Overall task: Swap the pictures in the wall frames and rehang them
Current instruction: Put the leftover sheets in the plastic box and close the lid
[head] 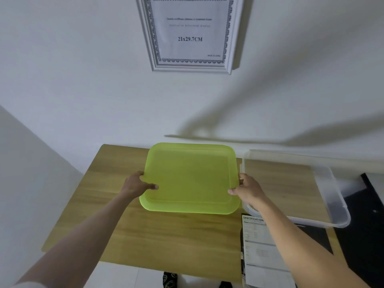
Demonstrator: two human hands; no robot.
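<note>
Wooden table (99, 204), left hand (136, 185) and right hand (247, 189) fingers clamped on green lid (190, 178), wall frame (190, 34) above

Left hand (138, 186), right hand (247, 190) gripping, arms extended.

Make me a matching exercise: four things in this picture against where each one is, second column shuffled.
Things:
1. green tray
2. white picture frame
3. clear plastic bin
4. specification sheet

Places:
A. hanging on the wall
B. at the table's near right corner, under the right forearm
C. gripped by left hand and right hand at its side edges
D. right end of the table

Pairs: 1-C, 2-A, 3-D, 4-B
</note>
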